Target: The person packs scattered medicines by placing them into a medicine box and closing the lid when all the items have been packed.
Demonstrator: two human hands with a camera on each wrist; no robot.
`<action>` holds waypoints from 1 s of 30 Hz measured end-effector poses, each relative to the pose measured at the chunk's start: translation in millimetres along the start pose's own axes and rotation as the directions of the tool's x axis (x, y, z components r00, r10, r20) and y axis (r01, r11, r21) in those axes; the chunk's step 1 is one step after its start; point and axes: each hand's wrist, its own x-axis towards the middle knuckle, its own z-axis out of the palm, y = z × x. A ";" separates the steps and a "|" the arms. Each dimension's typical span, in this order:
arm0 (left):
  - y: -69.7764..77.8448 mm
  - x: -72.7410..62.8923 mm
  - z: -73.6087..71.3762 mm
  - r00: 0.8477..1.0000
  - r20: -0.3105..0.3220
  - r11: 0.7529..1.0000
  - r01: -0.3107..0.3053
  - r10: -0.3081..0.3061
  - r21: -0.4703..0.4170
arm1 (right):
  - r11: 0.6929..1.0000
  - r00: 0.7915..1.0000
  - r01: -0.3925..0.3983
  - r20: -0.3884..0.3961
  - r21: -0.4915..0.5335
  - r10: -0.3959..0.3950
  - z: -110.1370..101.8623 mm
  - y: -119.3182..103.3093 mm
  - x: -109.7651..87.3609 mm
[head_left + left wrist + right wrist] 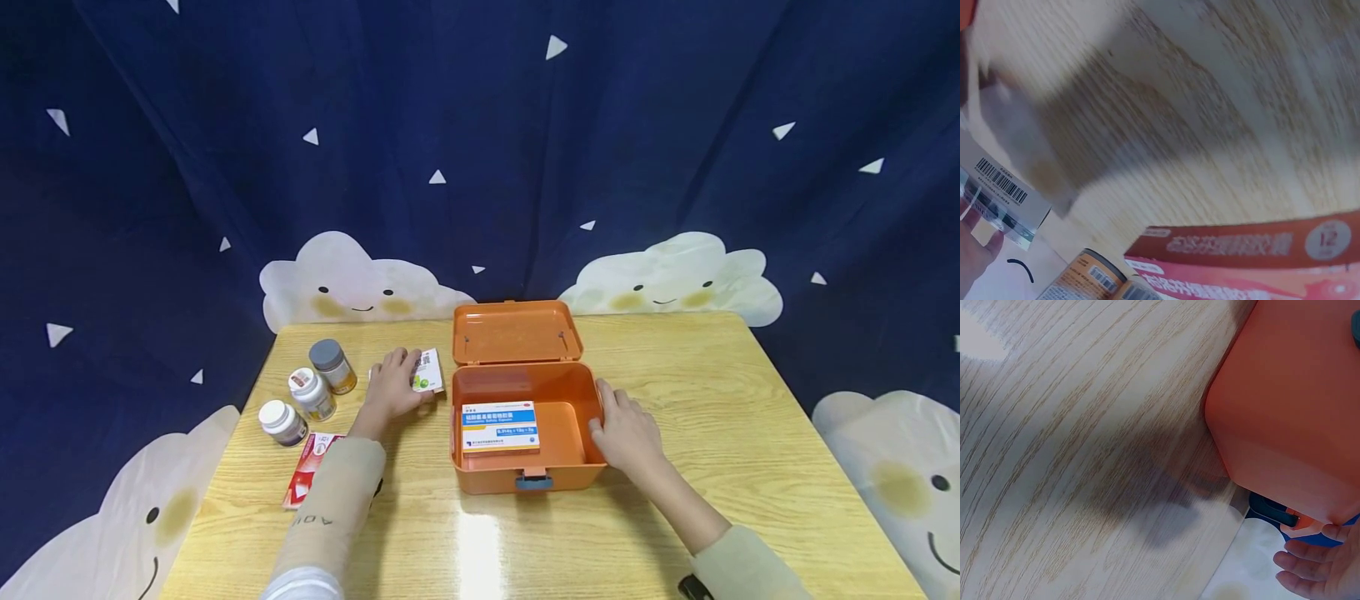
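Note:
On the left, my left hand (392,390) grips a white medicine box (427,373) with green marks, fingers over its top and partly hiding it. The left wrist view shows this box (1004,187) by its barcode face, with fingers along its edge. An orange medicine case (480,480) stands at the middle, lid (517,333) folded back. Inside, toward its left, lies a blue-and-white medicine box (498,442). My right hand (630,429) rests at the case's right rim, fingers loosely extended in the right wrist view (1316,562).
Left of my left hand stand a grey-capped bottle (327,354) and two white-capped bottles, one of them the nearest bottle (281,421). A red medicine box (306,471) lies by the left forearm. A dark blue curtain (480,125) hangs behind the wooden table (697,400).

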 end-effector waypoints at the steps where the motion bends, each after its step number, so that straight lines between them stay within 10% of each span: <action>1: 0.7 -0.2 -0.9 1.000 -0.016 1.000 0.009 -0.009 -0.001 | 1.000 1.000 0.001 0.001 -0.001 -0.001 0.0 -0.1 0.1; 30: 47.3 -1.9 -58.6 0.979 -0.200 0.999 -0.035 0.041 0.035 | 1.000 1.000 0.011 -0.010 -0.004 -0.011 -1.5 -0.5 -0.5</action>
